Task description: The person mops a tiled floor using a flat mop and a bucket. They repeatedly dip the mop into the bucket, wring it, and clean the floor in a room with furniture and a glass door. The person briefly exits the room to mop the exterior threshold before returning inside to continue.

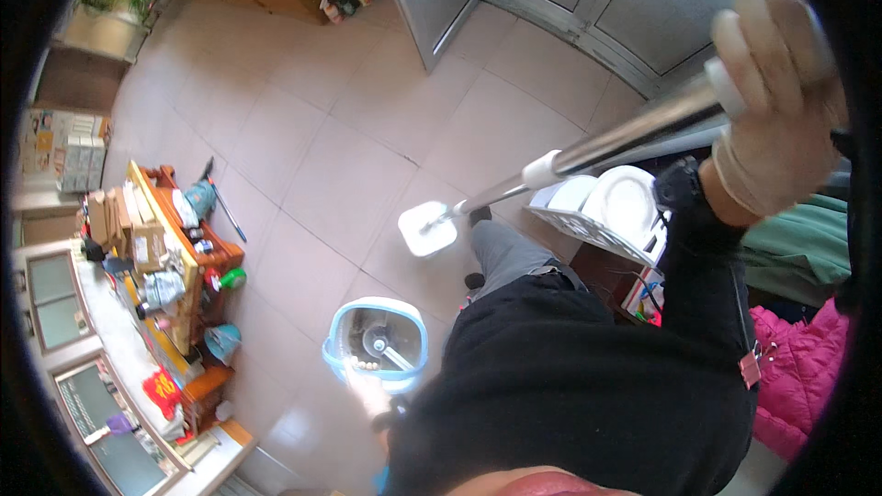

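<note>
My right hand (772, 103), in a pale thin glove with a black watch at the wrist, is closed around the upper pole of a mop (510, 191). The metal pole slants down to a white, rounded-square mop head (427, 229) beside my feet; whether it touches the floor is unclear. Down at the near side of a light-blue-rimmed mop bucket (379, 302), my left hand (368, 393) grips the rim, fingertips curled over it. The bucket has a see-through top, with a round fitting and a white rod inside. Glare blurs part of the left hand.
A white openwork rack (592, 227) holding white round items stands close to my right side. Beyond it lies a pink padded jacket (799, 372). A grey door (427, 0) stands ajar ahead. At left, a cluttered wooden bench (186, 248) borders the tiled floor (310, 151).
</note>
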`<control>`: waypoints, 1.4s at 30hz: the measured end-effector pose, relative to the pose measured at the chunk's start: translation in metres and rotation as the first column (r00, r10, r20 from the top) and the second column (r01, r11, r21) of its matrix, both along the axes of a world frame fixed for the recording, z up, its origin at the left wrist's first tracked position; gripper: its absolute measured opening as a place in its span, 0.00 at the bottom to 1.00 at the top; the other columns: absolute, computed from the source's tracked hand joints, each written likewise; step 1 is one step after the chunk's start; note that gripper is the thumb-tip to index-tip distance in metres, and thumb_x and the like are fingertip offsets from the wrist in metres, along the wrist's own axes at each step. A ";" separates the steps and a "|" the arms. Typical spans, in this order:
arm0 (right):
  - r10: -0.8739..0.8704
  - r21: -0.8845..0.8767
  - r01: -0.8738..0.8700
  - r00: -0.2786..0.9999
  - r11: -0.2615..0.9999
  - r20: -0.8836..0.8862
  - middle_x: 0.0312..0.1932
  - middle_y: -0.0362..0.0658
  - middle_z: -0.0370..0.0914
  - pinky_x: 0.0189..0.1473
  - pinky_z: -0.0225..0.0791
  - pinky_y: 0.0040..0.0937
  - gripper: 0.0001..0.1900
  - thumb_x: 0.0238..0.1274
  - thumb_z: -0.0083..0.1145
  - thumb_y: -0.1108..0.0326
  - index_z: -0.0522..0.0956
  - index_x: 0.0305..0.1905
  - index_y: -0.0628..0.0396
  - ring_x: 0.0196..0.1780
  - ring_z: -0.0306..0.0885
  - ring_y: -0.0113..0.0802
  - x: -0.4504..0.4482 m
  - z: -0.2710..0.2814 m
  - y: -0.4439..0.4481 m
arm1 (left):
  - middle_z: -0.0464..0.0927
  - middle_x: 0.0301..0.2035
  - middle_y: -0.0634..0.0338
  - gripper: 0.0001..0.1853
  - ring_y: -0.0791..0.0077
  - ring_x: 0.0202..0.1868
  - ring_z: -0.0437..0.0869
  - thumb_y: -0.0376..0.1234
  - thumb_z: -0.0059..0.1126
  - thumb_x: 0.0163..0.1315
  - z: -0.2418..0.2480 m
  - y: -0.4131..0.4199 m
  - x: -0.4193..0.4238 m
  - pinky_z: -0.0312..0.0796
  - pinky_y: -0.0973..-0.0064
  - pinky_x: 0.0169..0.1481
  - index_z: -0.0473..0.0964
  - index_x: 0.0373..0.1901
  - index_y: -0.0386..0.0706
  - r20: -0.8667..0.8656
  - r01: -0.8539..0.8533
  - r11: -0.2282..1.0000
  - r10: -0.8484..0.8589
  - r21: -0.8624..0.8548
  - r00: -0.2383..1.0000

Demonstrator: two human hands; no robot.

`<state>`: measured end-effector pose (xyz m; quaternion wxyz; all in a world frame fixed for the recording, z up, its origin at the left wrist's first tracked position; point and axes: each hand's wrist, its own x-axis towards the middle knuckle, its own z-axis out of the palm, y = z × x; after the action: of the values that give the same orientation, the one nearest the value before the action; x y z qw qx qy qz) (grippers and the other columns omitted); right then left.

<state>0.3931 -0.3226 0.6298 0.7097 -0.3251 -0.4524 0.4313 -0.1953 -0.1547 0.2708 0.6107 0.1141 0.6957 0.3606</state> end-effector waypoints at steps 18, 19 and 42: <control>-0.978 0.263 0.944 0.175 0.198 0.111 0.16 0.30 0.64 0.24 0.64 0.25 0.05 0.67 0.61 0.66 0.80 0.41 0.55 0.18 0.59 0.18 0.263 -0.094 0.051 | 0.61 0.16 0.68 0.14 0.75 0.18 0.64 0.37 0.47 0.70 -0.102 0.235 0.324 0.67 0.72 0.29 0.64 0.23 0.48 0.162 0.266 0.964 -0.259 -0.024 0.952; -0.983 0.299 0.939 0.139 0.169 0.117 0.16 0.31 0.65 0.24 0.65 0.25 0.06 0.66 0.62 0.66 0.80 0.42 0.55 0.18 0.61 0.19 0.280 -0.092 0.049 | 0.62 0.16 0.68 0.13 0.75 0.18 0.65 0.37 0.48 0.70 -0.105 0.246 0.350 0.68 0.72 0.29 0.64 0.24 0.48 0.167 0.310 0.951 -0.305 0.002 0.937; -0.787 0.075 0.932 0.255 0.356 0.562 0.26 0.35 0.77 0.27 0.73 0.25 0.06 0.63 0.62 0.65 0.79 0.40 0.55 0.26 0.76 0.23 0.586 -0.125 0.195 | 0.69 0.19 0.64 0.10 0.73 0.19 0.72 0.38 0.52 0.67 -0.126 0.336 0.750 0.69 0.72 0.24 0.70 0.30 0.43 -0.036 0.802 0.597 -0.801 -0.003 0.597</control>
<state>0.9793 -0.1280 0.5049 0.6273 -0.7139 -0.3014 -0.0777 0.5547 0.1810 0.1449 0.6948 0.4243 0.5784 0.0510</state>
